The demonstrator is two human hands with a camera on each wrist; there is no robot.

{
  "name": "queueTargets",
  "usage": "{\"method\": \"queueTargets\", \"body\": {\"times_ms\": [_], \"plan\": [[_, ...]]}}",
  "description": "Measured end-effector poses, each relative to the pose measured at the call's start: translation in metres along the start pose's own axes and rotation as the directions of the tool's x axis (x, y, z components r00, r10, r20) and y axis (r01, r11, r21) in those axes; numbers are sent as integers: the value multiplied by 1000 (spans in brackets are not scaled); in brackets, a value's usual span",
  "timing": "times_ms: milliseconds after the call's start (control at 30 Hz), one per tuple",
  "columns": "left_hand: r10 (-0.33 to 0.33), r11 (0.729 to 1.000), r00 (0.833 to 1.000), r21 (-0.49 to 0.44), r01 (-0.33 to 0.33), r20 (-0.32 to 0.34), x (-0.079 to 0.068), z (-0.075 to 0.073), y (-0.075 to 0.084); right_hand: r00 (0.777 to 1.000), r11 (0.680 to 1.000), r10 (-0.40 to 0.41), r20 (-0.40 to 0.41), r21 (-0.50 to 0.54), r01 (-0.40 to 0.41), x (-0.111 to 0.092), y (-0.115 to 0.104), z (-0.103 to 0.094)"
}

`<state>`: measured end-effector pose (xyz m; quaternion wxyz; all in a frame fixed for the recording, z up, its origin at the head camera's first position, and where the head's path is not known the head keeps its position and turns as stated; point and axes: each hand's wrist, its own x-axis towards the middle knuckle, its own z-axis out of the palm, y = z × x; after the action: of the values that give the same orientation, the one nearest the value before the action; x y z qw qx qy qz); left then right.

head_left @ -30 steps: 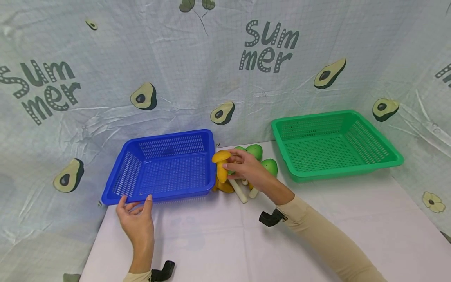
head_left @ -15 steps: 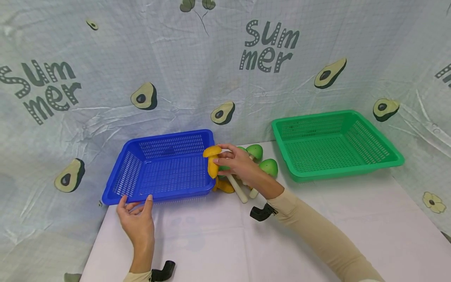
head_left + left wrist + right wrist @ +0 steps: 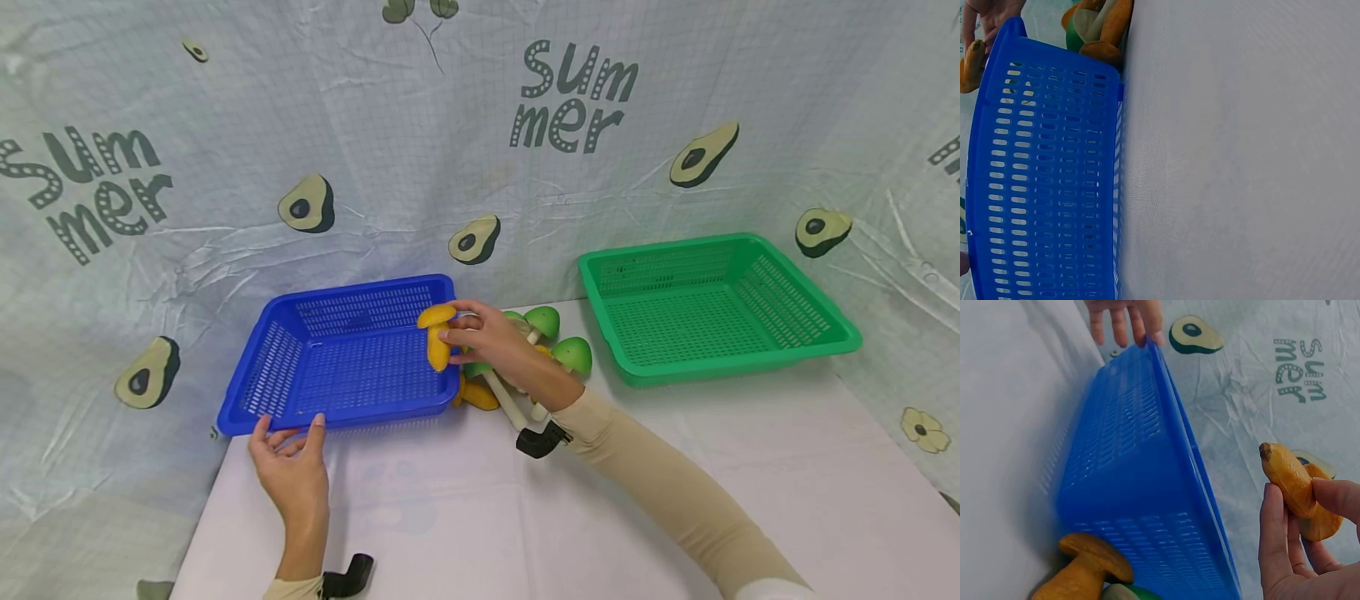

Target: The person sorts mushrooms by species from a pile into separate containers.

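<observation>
My right hand (image 3: pixel 498 346) pinches a yellow toy mushroom (image 3: pixel 438 343) by its stem, thumb against fingers, over the right end of the blue basket (image 3: pixel 360 371). The mushroom stands upright, cap on top. In the right wrist view its stem tip (image 3: pixel 1266 451) points up. My left hand (image 3: pixel 294 479) holds the basket's front rim near the left corner, with thumb and a fingertip on it. Nothing lies in the blue basket. Right of it is a pile of toy mushrooms, some with green caps (image 3: pixel 573 356), others yellow (image 3: pixel 478 395); my right hand partly hides them.
A green basket (image 3: pixel 682 325) with nothing in it stands at the back right. White cloth covers the table (image 3: pixel 450 517). A patterned curtain (image 3: pixel 390 167) hangs close behind both baskets.
My right hand has carried the yellow mushroom left and slightly up, from beside the blue basket to over its right end. My left hand stays at the rim.
</observation>
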<state>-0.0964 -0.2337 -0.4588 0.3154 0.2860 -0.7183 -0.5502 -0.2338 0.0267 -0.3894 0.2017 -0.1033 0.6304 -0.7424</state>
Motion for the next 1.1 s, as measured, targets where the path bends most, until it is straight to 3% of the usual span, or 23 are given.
{"method": "queueTargets", "body": {"times_ms": [533, 1100], "plan": [[4, 1000, 1000, -6, -4, 1, -1, 0, 1, 999, 1000, 26, 43, 6, -27, 24, -1, 12], [7, 1000, 1000, -1, -7, 1, -2, 0, 2, 998, 998, 53, 39, -24, -52, 42, -8, 24]]}}
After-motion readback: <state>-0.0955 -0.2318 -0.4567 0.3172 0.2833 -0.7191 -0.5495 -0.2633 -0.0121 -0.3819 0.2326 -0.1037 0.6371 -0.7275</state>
